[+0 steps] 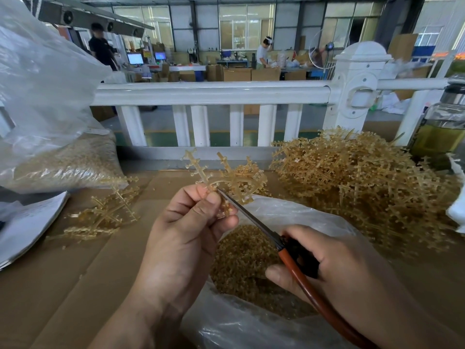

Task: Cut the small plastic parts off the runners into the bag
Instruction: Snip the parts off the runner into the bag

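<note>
— The branched amber plastic runner (200, 170), where is it sitting?
— It's being held up just above the clear plastic bag (302, 215). The left hand (191, 230) is pinching it between thumb and curled fingers.
— And the right hand (334, 268)?
— It's gripping the dark-bladed scissors with red-brown handles (254, 220), their tips touching the runner just beside the thumb. Cut amber parts (241, 260) are lying in the bag, and a big heap of runners (364, 187) is resting on the cardboard-covered bench (75, 285), off to the right.
</note>
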